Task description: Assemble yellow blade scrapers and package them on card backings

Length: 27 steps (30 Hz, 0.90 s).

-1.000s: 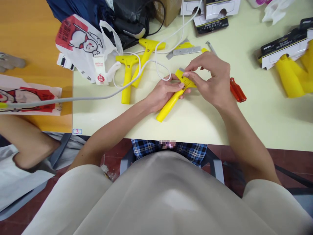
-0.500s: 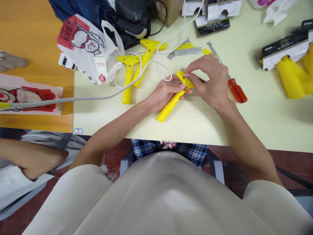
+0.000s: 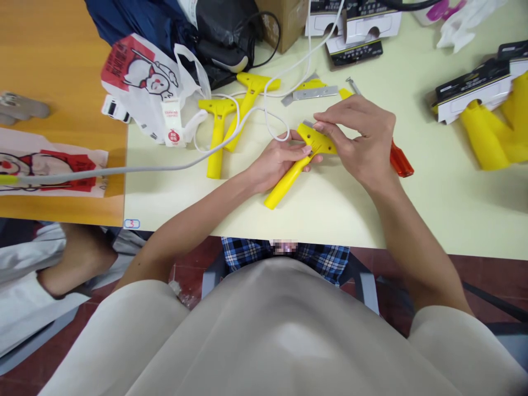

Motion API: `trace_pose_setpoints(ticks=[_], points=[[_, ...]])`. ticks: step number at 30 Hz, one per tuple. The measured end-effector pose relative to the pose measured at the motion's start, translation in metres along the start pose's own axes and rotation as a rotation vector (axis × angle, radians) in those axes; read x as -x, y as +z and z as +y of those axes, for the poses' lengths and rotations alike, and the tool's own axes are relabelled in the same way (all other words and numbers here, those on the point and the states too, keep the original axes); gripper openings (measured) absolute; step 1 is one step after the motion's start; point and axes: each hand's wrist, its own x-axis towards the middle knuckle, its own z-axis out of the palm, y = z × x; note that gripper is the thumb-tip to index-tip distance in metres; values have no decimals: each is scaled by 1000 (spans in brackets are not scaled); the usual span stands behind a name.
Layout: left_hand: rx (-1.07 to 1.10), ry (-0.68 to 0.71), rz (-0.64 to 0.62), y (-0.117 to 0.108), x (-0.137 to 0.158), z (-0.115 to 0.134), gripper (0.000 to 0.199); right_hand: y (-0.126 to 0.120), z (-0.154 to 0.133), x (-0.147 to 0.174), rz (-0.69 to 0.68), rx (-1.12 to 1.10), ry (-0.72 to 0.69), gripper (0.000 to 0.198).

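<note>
My left hand is closed around the neck of a yellow scraper, its thumb lying on the head. The scraper's handle slants down to the left, and a bit of metal blade shows at the head's top edge. At that edge my right hand has thumb and forefinger pinched together; whatever lies between them is too small to make out. Partly behind the right hand lies a screwdriver with a red handle. Two more yellow scrapers, a nearer scraper and a farther scraper, lie to the left.
Metal blades and yellow pieces lie beyond my hands. A white cable loops across the left side. Packaged scrapers are at right, black-and-white boxes at the back. A plastic bag sits at left, near another person's arm.
My right hand has shifted slightly right and off the scraper's face, so more of the head shows. The left hand keeps its hold. The view has tilted a little.
</note>
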Motion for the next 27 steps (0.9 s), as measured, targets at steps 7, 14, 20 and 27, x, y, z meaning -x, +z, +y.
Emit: trace_pose_setpoints(ticks=[7, 14, 20, 27], points=[[-1, -13, 15, -1, -1, 0, 40, -4, 11, 1, -72, 40, -40, 27], [-4, 22, -28, 1, -1, 1, 46, -11, 14, -7, -184, 93, -2, 23], [-33, -2, -4, 3, 1, 3, 50, -16, 6, -10, -278, 168, -57, 29], [-35, -1, -4, 3, 1, 3, 46, -12, -1, -8, -284, 135, -31, 28]])
